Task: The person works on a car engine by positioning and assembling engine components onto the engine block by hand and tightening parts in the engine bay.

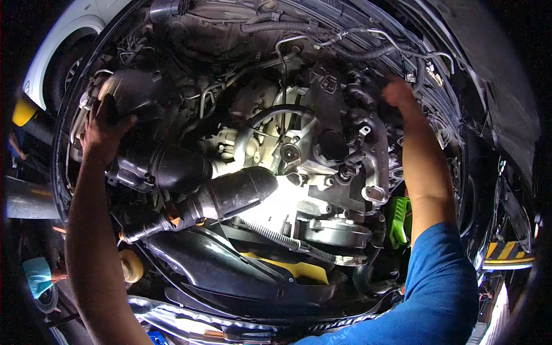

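In an open engine bay, my left hand (104, 131) rests with its fingers apart at the edge of a dark rounded housing (137, 91) on the left side. My right hand (398, 92) reaches to the rear right of the engine (330, 146), beside hoses and wiring; its fingers are in shadow, and what they touch is hidden. A black air duct (236, 192) runs across the bay between my arms. Bright light falls on the metal parts at the engine's centre.
A bright green object (397, 221) sits near my right forearm. A ribbed hose (287, 240) crosses the front of the engine. At the left stand a white car (54, 43) and a person's hand (58, 276) by a teal sleeve. A yellow-and-black striped piece (509, 250) lies right.
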The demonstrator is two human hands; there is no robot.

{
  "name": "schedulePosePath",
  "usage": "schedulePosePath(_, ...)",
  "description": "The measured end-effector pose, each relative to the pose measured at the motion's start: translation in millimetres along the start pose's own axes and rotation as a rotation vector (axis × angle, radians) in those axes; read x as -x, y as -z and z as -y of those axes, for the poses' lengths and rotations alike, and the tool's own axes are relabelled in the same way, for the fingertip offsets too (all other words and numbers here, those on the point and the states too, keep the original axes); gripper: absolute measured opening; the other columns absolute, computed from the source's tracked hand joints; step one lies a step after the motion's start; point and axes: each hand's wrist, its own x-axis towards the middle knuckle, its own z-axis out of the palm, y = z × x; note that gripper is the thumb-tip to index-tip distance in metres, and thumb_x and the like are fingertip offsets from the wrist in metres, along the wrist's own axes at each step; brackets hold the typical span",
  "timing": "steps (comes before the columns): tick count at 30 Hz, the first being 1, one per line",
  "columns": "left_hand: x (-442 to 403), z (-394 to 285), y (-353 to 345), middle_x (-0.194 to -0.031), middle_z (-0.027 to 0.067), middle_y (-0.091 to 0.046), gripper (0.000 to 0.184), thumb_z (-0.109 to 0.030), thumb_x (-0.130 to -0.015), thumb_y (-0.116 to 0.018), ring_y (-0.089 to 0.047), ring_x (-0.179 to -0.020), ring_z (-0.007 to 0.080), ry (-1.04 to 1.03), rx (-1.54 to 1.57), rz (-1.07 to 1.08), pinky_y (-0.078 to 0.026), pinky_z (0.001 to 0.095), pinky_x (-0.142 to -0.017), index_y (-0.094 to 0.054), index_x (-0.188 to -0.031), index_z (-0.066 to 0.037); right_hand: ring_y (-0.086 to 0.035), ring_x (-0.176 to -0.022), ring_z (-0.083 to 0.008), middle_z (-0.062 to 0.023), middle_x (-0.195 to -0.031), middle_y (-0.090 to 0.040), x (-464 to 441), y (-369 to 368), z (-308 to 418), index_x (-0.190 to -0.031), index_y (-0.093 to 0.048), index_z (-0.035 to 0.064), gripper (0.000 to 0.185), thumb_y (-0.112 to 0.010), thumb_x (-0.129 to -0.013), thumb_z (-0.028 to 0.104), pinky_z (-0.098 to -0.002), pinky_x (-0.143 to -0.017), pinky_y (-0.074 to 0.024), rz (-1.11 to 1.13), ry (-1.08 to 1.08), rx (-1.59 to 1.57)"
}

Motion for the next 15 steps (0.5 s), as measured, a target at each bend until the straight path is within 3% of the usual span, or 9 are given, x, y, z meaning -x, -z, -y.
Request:
schedulePosePath(2, 2.2, -3.5, 4.5, -0.149, 0.0141, -0.037, 0.093, -0.057, -0.073, -0.072, -0.036, -0.137, 0.0332, -0.012, 0.032, 0.013, -0.03, 0.0492, -0.11, -0.038, -0.145, -0.01, -0.062, -0.104, -0.0358, -0.0213, -0.108, -0.066, -6.3, 1.0, -7.3, -0.096, -0.071, -0.0001, 0.03, -0.054, -0.078, 0.017, -0.043, -0.096, -0.0474, 0.022, -0.109, -0.187)
schedulePosePath(5, 8.3, -13.4, 11.4, -0.147, 0.0148, -0.039, 0.09, -0.054, -0.074, -0.072, -0.037, -0.135, 0.0334, -0.009, 0.051, 0.01, -0.031, 0.0477, -0.11, -0.039, -0.144, -0.009, -0.065, -0.096, -0.0351, -0.0207, -0.092, -0.069, -21.5, -19.5, -20.0, -0.087, -0.073, 0.0011, 0.027, -0.057, -0.073, 0.017, -0.0429, -0.093, -0.0489, -0.001, 0.273, 0.231)
schedulePosePath(8, 4.6, -14.1, 11.0, -0.146, 0.0149, -0.04, 0.088, -0.05, -0.074, -0.073, -0.039, -0.134, 0.0329, -0.017, 0.046, 0.02, -0.032, 0.0457, -0.109, -0.039, -0.144, -0.008, -0.066, -0.093, -0.0342, -0.0211, -0.084, -0.069, -38.3, -48.9, -25.2, -0.08, -0.073, 0.0007, 0.025, -0.058, -0.07, 0.018, -0.0408, -0.091, -0.0501, -0.059, 0.271, 0.187)
schedulePosePath(11, 2.8, -17.9, 13.1, -0.145, 0.0151, -0.042, 0.087, -0.048, -0.074, -0.074, -0.04, -0.133, 0.0323, 0.008, 0.032, 0.042, -0.033, 0.044, -0.109, -0.039, -0.144, -0.008, -0.065, -0.096, -0.0336, -0.0232, -0.092, -0.069, -25.4, -33.3, -19.7, -0.083, -0.072, -0.0017, 0.029, -0.059, -0.071, 0.02, -0.0402, -0.092, -0.0498, 0.006, 0.16, 0.053)
schedulePosePath(14, 5.3, -17.4, 11.0, -0.145, 0.0153, -0.042, 0.087, -0.048, -0.074, -0.074, -0.04, -0.134, 0.0323, 0.007, 0.048, 0.026, -0.033, 0.0434, -0.109, -0.039, -0.144, -0.008, -0.063, -0.103, -0.0364, -0.025, -0.107, -0.066, -28.8, -30.8, -24.2, -0.102, -0.068, -0.0044, 0.036, -0.057, -0.076, 0.019, -0.0408, -0.095, -0.0477, 0.041, 0.327, 0.196)
schedulePosePath(15, 5.0, -13.4, 9.2, -0.145, 0.0154, -0.042, 0.087, -0.048, -0.074, -0.074, -0.039, -0.134, 0.0323, 0.001, 0.059, 0.011, -0.033, 0.0434, -0.109, -0.039, -0.144, -0.008, -0.061, -0.105, -0.0372, -0.0254, -0.111, -0.064, -23.2, -19.0, -16.7, -0.108, -0.065, -0.0042, 0.039, -0.057, -0.079, 0.019, -0.0408, -0.096, -0.0469, 0.061, 0.236, 0.105)
